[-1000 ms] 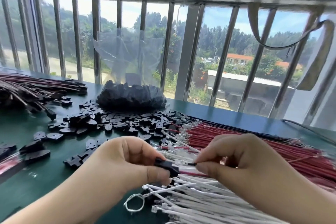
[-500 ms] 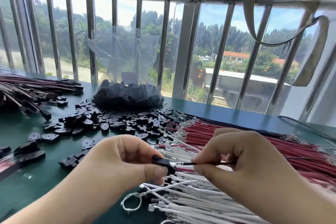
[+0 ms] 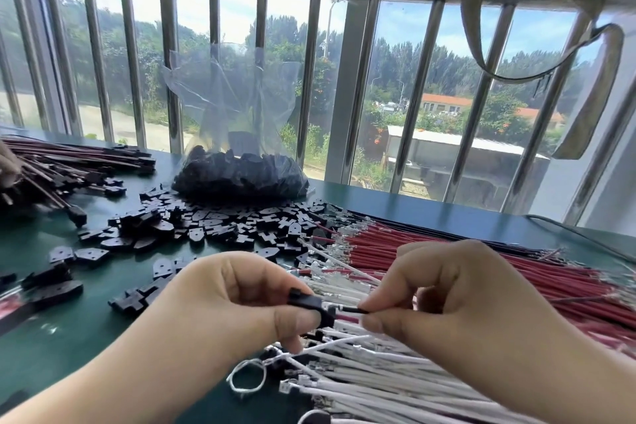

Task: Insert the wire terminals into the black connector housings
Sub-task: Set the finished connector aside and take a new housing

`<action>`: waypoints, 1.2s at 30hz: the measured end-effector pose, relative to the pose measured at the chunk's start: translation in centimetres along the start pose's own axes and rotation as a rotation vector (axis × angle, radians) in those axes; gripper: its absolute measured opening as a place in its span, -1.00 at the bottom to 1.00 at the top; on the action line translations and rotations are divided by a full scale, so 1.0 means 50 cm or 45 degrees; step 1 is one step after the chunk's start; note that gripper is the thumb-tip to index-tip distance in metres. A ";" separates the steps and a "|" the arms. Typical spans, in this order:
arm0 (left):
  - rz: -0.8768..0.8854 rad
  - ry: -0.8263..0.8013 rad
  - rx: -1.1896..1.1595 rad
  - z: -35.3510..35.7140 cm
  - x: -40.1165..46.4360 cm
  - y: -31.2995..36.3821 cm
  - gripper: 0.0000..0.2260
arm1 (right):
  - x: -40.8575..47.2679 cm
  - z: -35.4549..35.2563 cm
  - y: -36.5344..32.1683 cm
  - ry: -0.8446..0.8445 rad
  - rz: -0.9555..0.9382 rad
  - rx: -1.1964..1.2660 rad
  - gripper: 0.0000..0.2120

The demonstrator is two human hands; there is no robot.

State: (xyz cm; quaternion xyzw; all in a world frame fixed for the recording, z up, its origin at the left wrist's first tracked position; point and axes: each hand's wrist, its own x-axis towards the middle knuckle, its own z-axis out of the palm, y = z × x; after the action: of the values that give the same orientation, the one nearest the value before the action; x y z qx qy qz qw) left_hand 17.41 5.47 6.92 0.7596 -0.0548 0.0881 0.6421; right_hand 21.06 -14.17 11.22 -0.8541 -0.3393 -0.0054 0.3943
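My left hand (image 3: 237, 306) pinches a small black connector housing (image 3: 311, 305) between thumb and fingers, low in the middle of the view. My right hand (image 3: 457, 313) pinches a thin black wire (image 3: 351, 310) whose end goes into the housing's right side; a red wire (image 3: 346, 317) also leaves the housing just below it. Under both hands lies a bundle of white wires with metal terminals (image 3: 361, 379). A bundle of red wires (image 3: 464, 248) lies behind my right hand. Loose black housings (image 3: 220, 224) are scattered over the green table (image 3: 69, 330).
A clear plastic bag of black housings (image 3: 241, 175) stands at the back by the barred window. Finished wire assemblies (image 3: 69, 162) are piled at the far left, where part of another person's hand (image 3: 7, 165) shows. A white tie loop (image 3: 247, 379) lies near the white wires.
My right hand has moved left toward the housing, so less of the black wire shows between the hands. The view has shifted slightly.
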 end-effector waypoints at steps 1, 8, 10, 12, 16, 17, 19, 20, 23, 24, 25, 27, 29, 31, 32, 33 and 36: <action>-0.001 -0.018 -0.007 0.004 -0.002 0.001 -0.67 | 0.000 0.001 -0.001 -0.026 -0.010 -0.007 -0.89; 0.048 -0.009 -0.054 0.007 -0.002 -0.001 -0.49 | 0.005 0.001 0.001 -0.069 -0.043 0.009 -0.89; 0.054 0.021 -0.073 0.002 0.001 -0.004 -0.40 | 0.007 -0.007 0.004 -0.077 -0.062 0.003 -0.92; 0.053 0.033 -0.097 -0.003 0.003 -0.010 -0.37 | 0.009 -0.008 0.009 -0.102 -0.071 -0.057 -0.97; 0.018 0.002 -0.122 -0.005 0.004 -0.017 -0.38 | 0.007 0.006 0.022 -0.036 -0.158 -0.119 -0.93; 0.013 -0.016 -0.122 -0.003 0.004 -0.018 -0.38 | 0.007 0.009 0.024 -0.021 -0.194 -0.129 -0.93; 0.024 -0.034 -0.124 0.001 0.002 -0.019 -0.38 | 0.006 0.014 0.025 -0.017 -0.243 -0.124 -0.92; 0.037 -0.016 -0.136 0.003 0.001 -0.020 -0.39 | 0.007 0.014 0.025 -0.013 -0.255 -0.122 -0.91; 0.092 0.043 -0.148 0.007 0.003 -0.017 -0.42 | 0.009 0.009 0.026 0.009 -0.233 -0.105 -0.90; 0.100 0.040 -0.149 0.008 0.004 -0.014 -0.42 | 0.010 0.007 0.029 0.003 -0.208 -0.096 -0.89; 0.097 0.044 -0.143 0.007 0.004 -0.013 -0.42 | 0.012 0.006 0.031 -0.017 -0.171 -0.080 -0.87; 0.080 0.063 -0.151 0.000 0.005 -0.011 -0.40 | 0.017 0.001 0.033 -0.097 -0.059 -0.010 -0.83; 0.017 0.064 -0.248 -0.011 0.009 -0.015 -0.40 | 0.019 -0.008 0.042 -0.188 0.019 -0.015 -0.75; -0.139 -0.023 -0.388 -0.016 0.009 -0.015 -0.49 | 0.018 -0.033 0.050 -0.294 0.039 -0.090 -0.68; -0.218 -0.083 -0.457 -0.018 0.005 -0.013 -0.56 | 0.016 -0.051 0.050 -0.373 0.063 -0.105 -0.64; -0.277 -0.153 -0.517 -0.024 0.000 -0.010 -0.63 | 0.014 -0.070 0.047 -0.466 0.100 -0.088 -0.61; -0.490 -0.497 -0.539 -0.055 -0.013 0.008 -0.73 | 0.002 -0.118 0.032 -0.825 0.199 0.068 -0.67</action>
State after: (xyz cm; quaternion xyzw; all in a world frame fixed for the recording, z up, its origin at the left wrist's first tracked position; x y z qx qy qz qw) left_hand 16.52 8.07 7.63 0.6084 -0.0494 -0.1949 0.7677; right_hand 23.60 -18.82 14.22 -0.8243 -0.3806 0.3053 0.2873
